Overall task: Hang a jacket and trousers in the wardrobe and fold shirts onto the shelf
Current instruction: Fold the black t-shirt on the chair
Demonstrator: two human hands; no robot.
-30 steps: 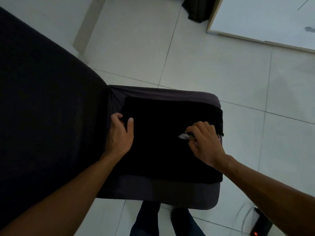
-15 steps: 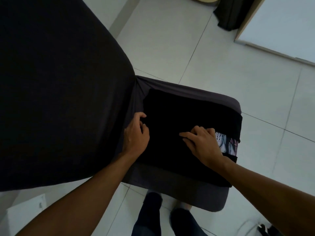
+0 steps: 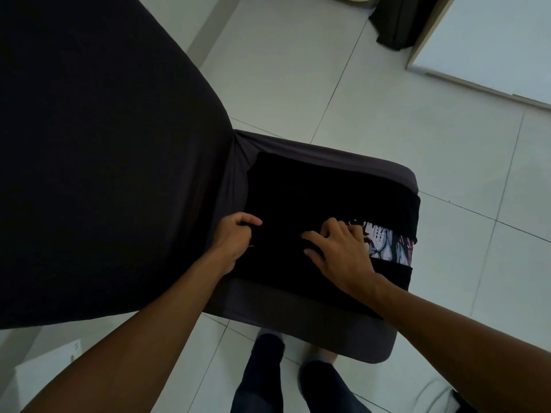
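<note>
So the black shirt (image 3: pixel 313 204) is lying folded on the seat of a chair (image 3: pixel 298 317) with a dark grey stretch cover, taking up most of the seat. The chair's backrest fills the whole left side of the view.

The left hand (image 3: pixel 235 239) is at the shirt's left edge, right where the seat meets the backrest. Its fingers (image 3: pixel 249 219) are curled closed around a pinch of the black fabric, thumb tucked in against them.

The right hand (image 3: pixel 340 251) is resting on top of the shirt toward the right side. It's spread fairly loose, thumb stretched out to the left, and the fingertips are bent down into a fold of the cloth. Looks like they've got hold of that fold, but the black-on-black makes it hard to be sure. Just past those fingertips a printed graphic (image 3: pixel 384 244) in white, pink and black shows in a gap between two layers of the shirt, near the seat's right edge.

Below the seat, the person's legs in dark trousers (image 3: pixel 262 380) stand on the pale tiled floor (image 3: pixel 298 70). A white cupboard panel (image 3: pixel 492 40) sits top right, with some dark fabric (image 3: pixel 393 19) hanging beside it.
</note>
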